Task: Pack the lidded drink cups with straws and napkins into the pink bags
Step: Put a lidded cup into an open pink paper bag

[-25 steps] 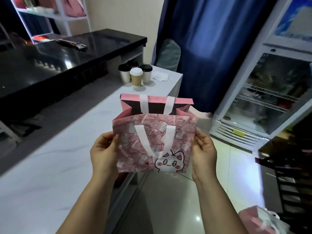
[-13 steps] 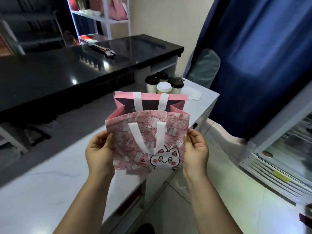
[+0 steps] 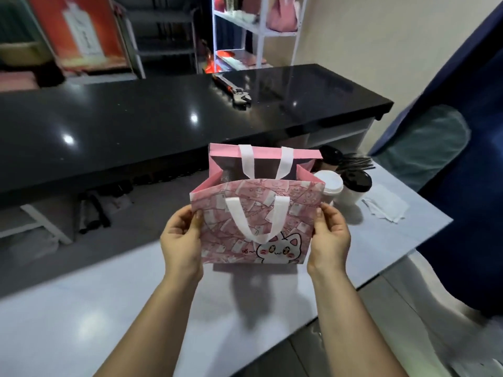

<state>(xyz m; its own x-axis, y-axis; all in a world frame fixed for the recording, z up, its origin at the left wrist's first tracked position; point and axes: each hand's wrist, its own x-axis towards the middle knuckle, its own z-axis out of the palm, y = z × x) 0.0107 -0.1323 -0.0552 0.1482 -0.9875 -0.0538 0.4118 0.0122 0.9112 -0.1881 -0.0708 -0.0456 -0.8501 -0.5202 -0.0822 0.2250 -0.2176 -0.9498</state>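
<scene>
Now the left hand point(image 3: 181, 242) and right hand point(image 3: 328, 239) each pinch a side edge of the pink bag point(image 3: 255, 221), fingers curled narrow, mouth spread open. The bag has come over the white table point(image 3: 109, 308), nearly set down and ready for loading. Behind the bag: lidded cups point(image 3: 330, 186), straws point(image 3: 356, 163), napkins point(image 3: 386, 205).

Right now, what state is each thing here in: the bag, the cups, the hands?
pink bag: open at the top, held upright over the white table.
left hand: gripping the bag's left edge.
right hand: gripping the bag's right edge.
drink cups: lidded, upright on the table, not packed.
napkins: lying flat beside the cups.
</scene>
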